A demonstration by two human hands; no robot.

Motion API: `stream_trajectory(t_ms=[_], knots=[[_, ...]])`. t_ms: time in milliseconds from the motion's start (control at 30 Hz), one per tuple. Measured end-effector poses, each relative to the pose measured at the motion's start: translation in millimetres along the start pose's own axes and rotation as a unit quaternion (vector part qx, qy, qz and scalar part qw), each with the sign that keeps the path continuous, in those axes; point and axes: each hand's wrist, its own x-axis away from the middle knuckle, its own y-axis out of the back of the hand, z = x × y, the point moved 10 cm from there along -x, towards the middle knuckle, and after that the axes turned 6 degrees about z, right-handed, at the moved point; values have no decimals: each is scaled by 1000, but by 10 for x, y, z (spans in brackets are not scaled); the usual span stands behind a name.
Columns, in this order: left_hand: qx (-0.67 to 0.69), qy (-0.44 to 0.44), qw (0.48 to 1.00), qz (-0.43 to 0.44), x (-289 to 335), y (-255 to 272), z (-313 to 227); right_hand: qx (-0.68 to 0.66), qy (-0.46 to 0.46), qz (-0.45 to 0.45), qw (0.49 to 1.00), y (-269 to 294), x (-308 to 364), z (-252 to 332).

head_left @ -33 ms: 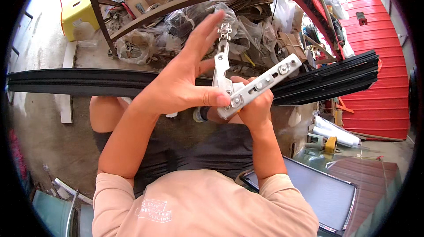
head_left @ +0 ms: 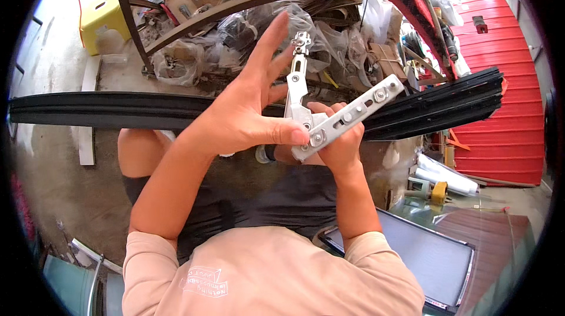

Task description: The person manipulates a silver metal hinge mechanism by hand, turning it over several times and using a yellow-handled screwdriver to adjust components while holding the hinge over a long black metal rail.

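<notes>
A silver metal hinge (head_left: 353,117) is up in front of my chest, its jointed arm swung out from a slotted plate with screws in it. My right hand (head_left: 344,148) grips the plate from behind, its fingers partly hidden by the metal. Spread wide, my left hand (head_left: 238,116) has its thumb against the lower joint, while its other fingers stretch upward beside the hinge arm without closing on it. Beyond both hands lie long black profiles (head_left: 106,110), running across from left to right.
A brown curved metal bar (head_left: 259,7) and a red beam (head_left: 406,15) frame a heap of plastic bags and cardboard. At far left is a yellow stool (head_left: 106,18). A red corrugated panel (head_left: 500,110) stands right; a dark-framed panel (head_left: 418,257) lies near my right elbow.
The hinge has shifted very slightly to the right. My left fingers have tipped a little to the left, away from the hinge arm's top.
</notes>
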Motion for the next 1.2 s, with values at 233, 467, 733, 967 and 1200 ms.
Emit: stream_trajectory(t_ms=[233, 467, 733, 967, 1200], knots=[[173, 138, 972, 78, 75, -399, 476, -47, 3, -7, 999, -59, 52, -252], [189, 129, 965, 127, 118, -506, 432, -331, -245, 71, 909, -517, 355, -657], [200, 118, 964, 128, 151, -508, 460, -307, -204, 27, 929, -526, 350, -594], [226, 116, 960, 117, 156, -515, 393, -163, -45, -11, 986, -95, -5, -111], [265, 100, 956, 71, 162, -507, 320, -276, -84, 13, 957, -207, 4, -120]])
